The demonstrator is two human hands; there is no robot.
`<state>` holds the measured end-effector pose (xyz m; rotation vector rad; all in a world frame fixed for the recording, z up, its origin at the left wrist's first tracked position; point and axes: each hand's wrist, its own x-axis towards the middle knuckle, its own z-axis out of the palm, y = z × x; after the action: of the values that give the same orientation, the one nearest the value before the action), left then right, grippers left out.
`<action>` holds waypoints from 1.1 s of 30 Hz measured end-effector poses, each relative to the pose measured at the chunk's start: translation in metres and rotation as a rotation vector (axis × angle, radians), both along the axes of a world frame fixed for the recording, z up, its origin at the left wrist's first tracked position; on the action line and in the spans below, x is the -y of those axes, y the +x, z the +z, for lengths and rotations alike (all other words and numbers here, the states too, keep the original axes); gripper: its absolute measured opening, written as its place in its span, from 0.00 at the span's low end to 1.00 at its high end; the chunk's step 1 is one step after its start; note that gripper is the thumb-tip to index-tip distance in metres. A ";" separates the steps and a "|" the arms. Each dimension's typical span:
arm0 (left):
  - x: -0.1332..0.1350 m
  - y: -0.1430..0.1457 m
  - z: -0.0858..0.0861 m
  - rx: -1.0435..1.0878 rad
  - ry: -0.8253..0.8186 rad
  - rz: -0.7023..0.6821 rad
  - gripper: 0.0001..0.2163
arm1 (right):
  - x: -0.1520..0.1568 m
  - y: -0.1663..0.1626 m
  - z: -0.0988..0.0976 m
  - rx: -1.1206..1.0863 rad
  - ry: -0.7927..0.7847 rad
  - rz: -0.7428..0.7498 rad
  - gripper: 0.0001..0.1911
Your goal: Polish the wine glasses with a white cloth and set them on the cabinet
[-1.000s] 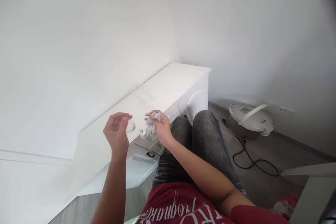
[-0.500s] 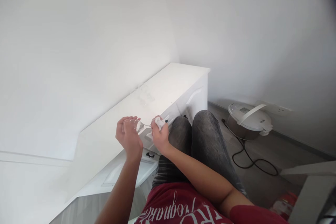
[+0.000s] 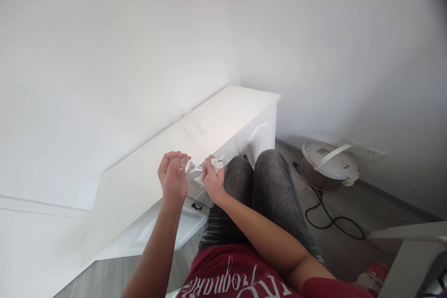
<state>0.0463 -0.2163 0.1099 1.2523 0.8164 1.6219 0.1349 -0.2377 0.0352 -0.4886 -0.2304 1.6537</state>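
My left hand (image 3: 172,178) is raised over the front edge of a white desk (image 3: 216,121), fingers curled round a small clear glass piece (image 3: 186,166) whose thin stem points right. My right hand (image 3: 212,184) is closed on a crumpled white cloth (image 3: 214,164) and presses it against the stem end of the glass. The two hands nearly touch. Most of the glass is hidden behind my left fingers.
My knees in dark jeans (image 3: 272,186) sit against the desk front. A drawer (image 3: 181,228) hangs open below my hands. A white rice cooker (image 3: 328,165) stands on the floor at right, its black cord (image 3: 328,216) looped beside it. White walls close in behind.
My hands came together: the left moved right with the glass, and the right bunched the cloth tighter and brought it onto the stem. The view shifted slightly.
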 end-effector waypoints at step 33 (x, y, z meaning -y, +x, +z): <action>-0.141 0.052 -0.051 -0.714 0.177 0.343 0.29 | -0.060 -0.005 -0.102 1.089 -0.130 0.405 0.16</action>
<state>0.0981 -0.0751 0.0590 1.9491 1.4049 1.5277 0.1298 -0.1782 -0.0666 -1.4949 -1.0767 1.6320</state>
